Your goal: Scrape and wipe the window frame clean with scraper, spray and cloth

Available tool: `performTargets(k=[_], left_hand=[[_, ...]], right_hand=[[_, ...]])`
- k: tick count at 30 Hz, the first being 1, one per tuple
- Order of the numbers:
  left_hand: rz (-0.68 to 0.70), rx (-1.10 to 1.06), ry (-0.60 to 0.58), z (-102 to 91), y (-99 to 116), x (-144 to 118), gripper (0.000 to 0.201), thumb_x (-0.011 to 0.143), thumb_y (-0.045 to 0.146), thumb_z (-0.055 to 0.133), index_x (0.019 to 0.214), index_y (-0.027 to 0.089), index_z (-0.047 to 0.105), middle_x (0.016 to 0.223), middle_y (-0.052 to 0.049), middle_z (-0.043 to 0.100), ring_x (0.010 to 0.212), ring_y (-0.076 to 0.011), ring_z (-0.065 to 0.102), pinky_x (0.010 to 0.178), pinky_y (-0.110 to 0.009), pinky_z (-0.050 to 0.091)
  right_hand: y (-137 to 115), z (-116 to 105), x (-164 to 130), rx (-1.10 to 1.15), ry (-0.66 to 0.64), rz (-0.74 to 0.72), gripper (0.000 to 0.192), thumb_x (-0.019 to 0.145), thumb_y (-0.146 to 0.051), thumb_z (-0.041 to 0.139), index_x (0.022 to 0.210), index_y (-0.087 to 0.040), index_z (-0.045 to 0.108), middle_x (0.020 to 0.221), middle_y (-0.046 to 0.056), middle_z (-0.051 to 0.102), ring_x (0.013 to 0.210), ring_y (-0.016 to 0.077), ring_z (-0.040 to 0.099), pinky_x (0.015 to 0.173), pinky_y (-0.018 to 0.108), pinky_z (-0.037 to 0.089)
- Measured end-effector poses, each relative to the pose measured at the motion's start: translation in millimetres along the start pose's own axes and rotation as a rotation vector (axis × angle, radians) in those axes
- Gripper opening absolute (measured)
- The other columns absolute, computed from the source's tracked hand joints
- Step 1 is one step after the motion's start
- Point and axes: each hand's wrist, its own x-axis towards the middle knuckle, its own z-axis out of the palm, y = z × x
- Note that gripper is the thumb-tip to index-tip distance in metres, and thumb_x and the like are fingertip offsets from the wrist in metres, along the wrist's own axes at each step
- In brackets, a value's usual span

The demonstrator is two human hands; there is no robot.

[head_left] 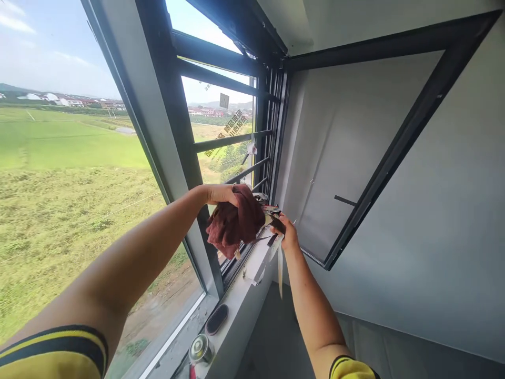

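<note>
Yellow sleeves with black bands fill the bottom corners of the frame, and from them both bare forearms reach up and away toward the centre, where the hands meet at the lower corner of the window frame (173,131).

Going by size: the big fixed pane with fields beyond takes the left half; the dark inward-swung sash (398,142) hangs open across the upper right; the horizontal guard bars (224,141) cross the open section at upper centre; the pale sill (240,295) runs from bottom centre up to the hands. On the sill, low in the frame, sit a spray can (200,349) seen cap-on and, just above it, a small dark oval pad (216,319).

The left hand (223,196) is curled shut over a bunched maroon rag (234,221), wrist bent down, pressing it at the sill end of the frame. The right hand (290,234), just right of the rag, has its fingers closed around a dark strip (278,225); pale peeled tape (280,268) dangles below it. What the strip is I cannot tell.

To do this wipe well, I judge the rag should be kept folded tight so an edge gets into the track groove, with short strokes toward the corner, while the other hand keeps the loose strip clear of the cloth.
</note>
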Motion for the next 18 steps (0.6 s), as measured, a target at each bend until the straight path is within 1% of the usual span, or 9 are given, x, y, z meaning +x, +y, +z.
performTargets(k=[2,3,4,5,8,10,12,14,18], left_hand=[[0.063,-0.033,0.029,28.7,-36,-7,0.038,0.053,0.017,0.075,0.089,0.018,0.066,0.089,-0.004,0.069,0.092,-0.0265,0.062,0.084,-0.037,0.050],[0.100,-0.040,0.059,45.7,-54,-10,0.037,0.053,0.018,0.076,0.088,0.018,0.066,0.087,-0.003,0.069,0.088,-0.0258,0.062,0.082,-0.035,0.050],[0.121,-0.103,0.076,64.1,-72,-13,0.038,0.053,0.019,0.076,0.090,0.017,0.065,0.086,-0.004,0.068,0.086,-0.0253,0.062,0.082,-0.035,0.050],[0.148,-0.215,0.096,83.3,-90,-17,0.039,0.055,0.019,0.075,0.092,0.016,0.064,0.088,-0.004,0.067,0.087,-0.0244,0.061,0.083,-0.035,0.049],[0.203,-0.570,0.177,139.1,-134,-32,0.046,0.055,0.020,0.075,0.098,0.017,0.059,0.092,-0.004,0.065,0.088,-0.0230,0.061,0.086,-0.037,0.048],[0.189,-0.701,0.178,167.7,-156,-47,0.044,0.057,0.023,0.074,0.097,0.015,0.058,0.092,-0.006,0.065,0.088,-0.0237,0.061,0.087,-0.037,0.047],[0.160,-0.749,0.200,186.2,-176,-65,0.042,0.058,0.024,0.074,0.095,0.014,0.058,0.090,-0.006,0.064,0.085,-0.0229,0.060,0.083,-0.035,0.048],[0.121,-0.733,0.207,196.9,-192,-84,0.041,0.058,0.022,0.073,0.096,0.016,0.058,0.088,-0.004,0.064,0.081,-0.0216,0.060,0.078,-0.034,0.049],[0.000,-0.692,0.201,214.5,-208,-119,0.043,0.057,0.015,0.067,0.098,0.017,0.056,0.086,-0.002,0.063,0.078,-0.0204,0.059,0.074,-0.032,0.049]], right_hand=[[-7,1,-2,-0.008,0.195,-0.096,0.025,0.062,-0.032,0.066,0.082,-0.022,0.055,0.070,-0.004,0.062,0.050,0.0081,0.051,0.047,0.021,0.044],[-8,6,-4,-0.024,0.228,-0.134,0.025,0.062,-0.031,0.066,0.083,-0.023,0.056,0.074,-0.003,0.063,0.057,0.0097,0.055,0.051,0.022,0.046],[-6,14,-8,-0.067,0.211,-0.167,0.024,0.063,-0.032,0.066,0.084,-0.023,0.057,0.077,-0.003,0.063,0.063,0.0112,0.057,0.057,0.024,0.048],[-1,23,-13,-0.135,0.152,-0.194,0.023,0.065,-0.034,0.065,0.085,-0.024,0.058,0.079,-0.002,0.063,0.069,0.0126,0.058,0.063,0.026,0.049],[24,45,-38,-0.464,-0.148,-0.247,0.016,0.073,-0.038,0.063,0.081,-0.025,0.064,0.083,0.000,0.062,0.084,0.0169,0.056,0.084,0.032,0.045],[46,49,-61,-0.631,-0.319,-0.239,0.019,0.079,-0.041,0.058,0.083,-0.026,0.067,0.087,0.002,0.061,0.094,0.0186,0.053,0.094,0.034,0.038],[68,43,-85,-0.685,-0.425,-0.168,0.025,0.081,-0.044,0.056,0.094,-0.027,0.067,0.094,0.003,0.060,0.099,0.0191,0.052,0.097,0.034,0.036],[89,33,-109,-0.696,-0.497,-0.034,0.032,0.079,-0.046,0.059,0.104,-0.027,0.065,0.100,0.002,0.058,0.099,0.0190,0.053,0.095,0.033,0.038],[115,19,-152,-0.687,-0.580,0.204,0.032,0.078,-0.041,0.061,0.105,-0.025,0.065,0.100,0.001,0.063,0.095,0.0186,0.056,0.089,0.031,0.041]])
